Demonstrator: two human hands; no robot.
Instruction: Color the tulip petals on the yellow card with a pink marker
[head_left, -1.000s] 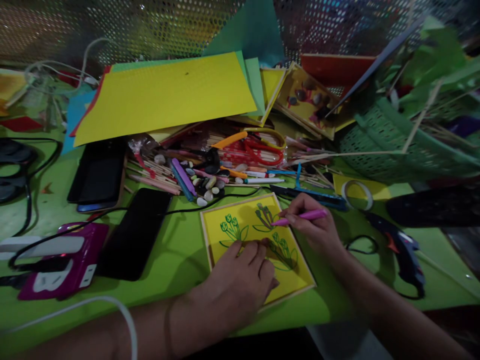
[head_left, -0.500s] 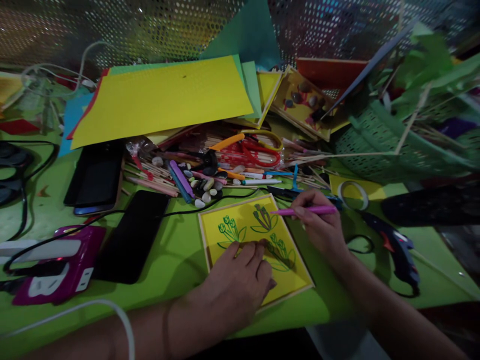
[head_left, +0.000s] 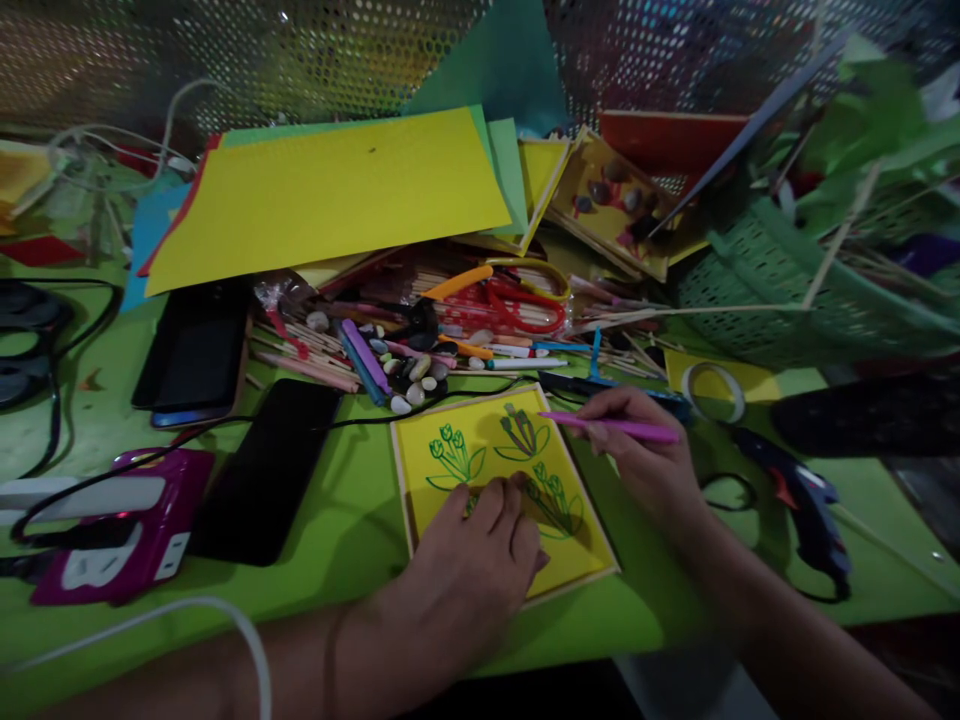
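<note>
Your right hand [head_left: 651,462] has its grip clamped on a pink pen [head_left: 641,431]. Your left hand [head_left: 480,548] rests on the framed yellow panel [head_left: 576,560]; its grip cannot be determined.

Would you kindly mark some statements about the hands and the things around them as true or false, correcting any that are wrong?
1. The right hand holds a pink pen. True.
2. The left hand rests on the yellow framed board. True.
3. Only one drawing shows on the board. False: at least three green flower drawings show.
4. A glue gun lies to the right of the board. True.
5. The pink pen's tip touches the left hand. False: the tip is near the board's far corner, apart from the left hand.
</note>
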